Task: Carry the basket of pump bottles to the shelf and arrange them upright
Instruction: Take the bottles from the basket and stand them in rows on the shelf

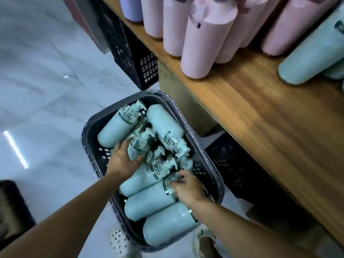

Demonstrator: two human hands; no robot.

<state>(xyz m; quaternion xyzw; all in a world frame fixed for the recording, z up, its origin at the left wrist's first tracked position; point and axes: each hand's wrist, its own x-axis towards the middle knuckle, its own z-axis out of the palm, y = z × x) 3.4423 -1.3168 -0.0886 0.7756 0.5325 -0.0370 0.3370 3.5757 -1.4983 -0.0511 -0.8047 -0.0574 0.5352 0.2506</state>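
A dark grey plastic basket (89, 127) sits on the pale floor beside the wooden shelf (260, 112). Several mint-green pump bottles lie on their sides inside it. My left hand (122, 161) grips one small-looking mint bottle (136, 148) near the basket's middle, fingers curled round its body. My right hand (188, 189) reaches into the basket's right side and curls round the neck end of another lying bottle (149, 203). Up on the shelf at the right edge stands a mint bottle (307, 58), upright.
Several pink bottles (204, 51) and a lilac one (130, 8) stand on the shelf's far part. Black crates (143, 67) sit under the shelf at left and right (242, 164). Bare wood lies in front of the pink bottles. My sandalled feet show below the basket.
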